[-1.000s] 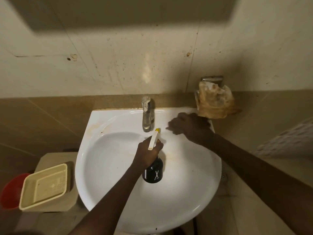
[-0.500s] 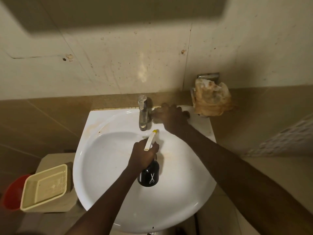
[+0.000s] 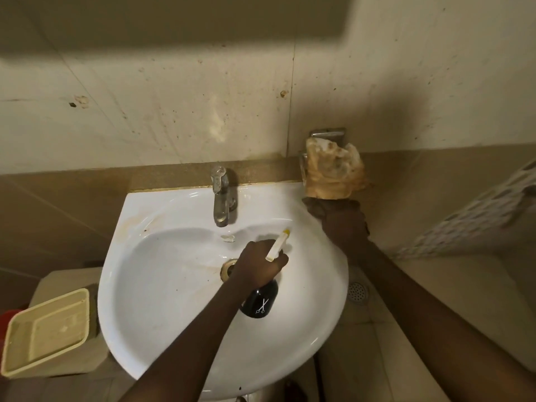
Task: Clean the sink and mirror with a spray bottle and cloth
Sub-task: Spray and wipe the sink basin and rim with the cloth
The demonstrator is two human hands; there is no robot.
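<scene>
- Spray bottle [image 3: 259, 300]: black body, pale nozzle tipped yellow. My left hand [image 3: 255, 264] held it over the sink [image 3: 174, 314], fingers [image 3: 280, 261] clamped round its neck; nozzle aimed toward the right rear rim, presumably to wet that patch.
- Cloth [image 3: 316, 206]: dark, on the sink's right rear corner, directly below the wall holder's crumpled tan rag [image 3: 333, 172]. My right hand [image 3: 342, 224] pressed on it, probably wiping; whether its fingers curled shut or lay flat I could not tell.
- Tap [image 3: 220, 195]: rear centre, clear of both hands.
- Drain [image 3: 229, 268]: just left of my left hand, stained around.
- Mirror: not identifiable in view.
</scene>
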